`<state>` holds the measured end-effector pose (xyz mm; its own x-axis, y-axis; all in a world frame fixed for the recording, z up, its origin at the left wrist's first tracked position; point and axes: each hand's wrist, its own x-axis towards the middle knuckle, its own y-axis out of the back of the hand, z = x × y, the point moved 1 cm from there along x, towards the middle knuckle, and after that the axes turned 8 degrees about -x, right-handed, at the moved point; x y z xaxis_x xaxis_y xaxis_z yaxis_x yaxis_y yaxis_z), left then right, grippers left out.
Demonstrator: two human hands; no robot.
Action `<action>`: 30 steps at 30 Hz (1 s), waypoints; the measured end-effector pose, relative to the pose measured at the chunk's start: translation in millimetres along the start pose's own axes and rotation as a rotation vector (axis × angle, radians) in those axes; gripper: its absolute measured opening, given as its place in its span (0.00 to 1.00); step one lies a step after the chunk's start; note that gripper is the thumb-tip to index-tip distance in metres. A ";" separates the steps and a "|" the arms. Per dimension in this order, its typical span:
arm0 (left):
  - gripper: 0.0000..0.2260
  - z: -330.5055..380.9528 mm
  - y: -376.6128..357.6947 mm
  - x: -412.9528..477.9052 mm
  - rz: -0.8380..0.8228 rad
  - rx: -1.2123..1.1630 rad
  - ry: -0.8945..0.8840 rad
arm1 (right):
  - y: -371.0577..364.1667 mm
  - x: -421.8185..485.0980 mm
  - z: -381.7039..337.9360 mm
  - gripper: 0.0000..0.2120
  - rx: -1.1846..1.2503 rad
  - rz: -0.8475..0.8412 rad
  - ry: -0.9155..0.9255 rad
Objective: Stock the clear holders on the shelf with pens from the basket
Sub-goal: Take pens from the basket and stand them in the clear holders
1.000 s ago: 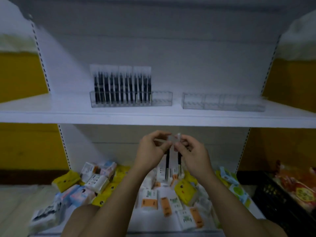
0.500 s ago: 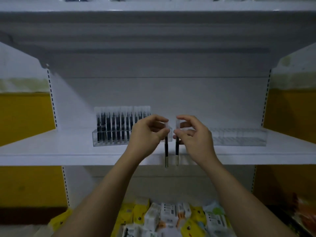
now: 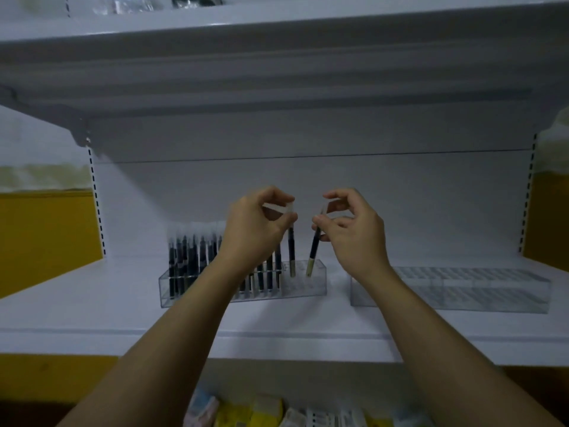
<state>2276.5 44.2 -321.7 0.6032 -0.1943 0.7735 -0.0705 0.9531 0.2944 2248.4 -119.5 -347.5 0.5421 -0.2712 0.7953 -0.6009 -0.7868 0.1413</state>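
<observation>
Directly beneath both hands, on the white shelf (image 3: 92, 303), stands the near clear holder (image 3: 317, 286). Its unfilled end lies under the fingertips, and its remaining slots, below and outboard of the left hand, carry the stocked pens (image 3: 191, 257).

The left hand (image 3: 255, 229) pinches the left pen (image 3: 291, 251) by its pale cap between thumb and forefinger. This pen hangs almost plumb, with its lower end at the holder's top face. The right hand (image 3: 354, 229) pinches the right pen (image 3: 314, 248) in the same way. Its long axis is tilted, with the cap toward the right palm and the lower end swung inward toward the left hand, so that it meets the holder just beside the other pen. Whether either tip has entered a slot cannot be told.

The coming move appears to turn on this vertical relation: the slots lie straight down from each pinch. The left pen is already aligned, while the right pen probably needs righting before it drops.

A second holder (image 3: 449, 288), with no pens, sits outboard of the right hand and below it. Packets (image 3: 264, 411) lie far below the forearms. The basket is not in view.

Half a second earlier both pens hung upright and close together in front of the shelf lip, their ends below it. They have since been raised over the holder, the hands have parted, and the right pen has tilted.
</observation>
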 end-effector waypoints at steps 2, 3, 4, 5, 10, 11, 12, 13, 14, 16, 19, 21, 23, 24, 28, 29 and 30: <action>0.07 -6.8 -1.7 10.9 0.031 0.023 -0.013 | -7.5 9.6 7.5 0.13 0.002 -0.015 0.001; 0.07 -9.9 -2.9 16.5 0.040 0.038 -0.029 | -11.2 13.7 11.3 0.13 0.000 -0.021 -0.001; 0.07 -12.9 -4.2 22.1 0.043 0.053 -0.046 | -15.0 17.9 14.9 0.13 -0.002 -0.024 -0.003; 0.07 -16.0 -5.9 27.8 0.041 0.066 -0.059 | -18.6 22.2 18.4 0.13 -0.001 -0.025 -0.003; 0.07 -34.4 -17.5 49.1 0.026 0.118 -0.083 | -34.6 43.4 32.9 0.12 -0.014 -0.026 0.000; 0.07 -38.2 -19.5 52.2 0.022 0.123 -0.083 | -37.6 47.6 35.8 0.12 -0.019 -0.028 0.003; 0.07 -41.9 -21.1 54.8 0.016 0.124 -0.080 | -40.3 51.5 38.8 0.12 -0.024 -0.030 0.005; 0.07 -45.5 -22.3 57.0 0.007 0.124 -0.076 | -42.9 54.7 41.7 0.12 -0.029 -0.033 0.004; 0.07 -48.9 -23.5 58.8 -0.008 0.130 -0.072 | -45.1 57.3 44.8 0.12 -0.034 -0.036 0.002; 0.07 -54.6 -24.7 61.2 -0.046 0.167 -0.061 | -48.9 60.5 51.5 0.13 -0.046 -0.046 -0.004; 0.07 -64.1 -25.0 61.5 -0.095 0.209 -0.016 | -54.2 59.0 61.7 0.13 -0.056 -0.079 -0.007; 0.06 -69.0 -26.3 60.2 -0.135 0.250 -0.007 | -57.9 56.6 67.8 0.13 -0.064 -0.109 -0.006; 0.06 -70.3 -27.5 59.6 -0.148 0.321 -0.024 | -60.2 54.2 72.3 0.11 -0.086 -0.137 -0.003; 0.06 -69.9 -27.7 60.2 -0.140 0.362 -0.030 | -60.5 52.8 74.8 0.09 -0.120 -0.150 0.005; 0.05 -68.3 -22.8 65.3 -0.147 0.404 0.052 | -58.0 43.6 80.8 0.09 -0.361 -0.287 0.067; 0.04 -67.7 -21.5 67.1 -0.164 0.367 0.089 | -56.9 41.4 80.2 0.11 -0.391 -0.321 0.073; 0.04 -66.8 -21.1 68.8 -0.180 0.340 0.115 | -55.5 40.2 78.8 0.12 -0.410 -0.340 0.078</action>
<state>2372.6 26.3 -312.2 0.7134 -0.3055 0.6307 -0.2029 0.7715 0.6031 2349.8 -130.4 -369.9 0.7102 0.0157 0.7038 -0.5874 -0.5378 0.6047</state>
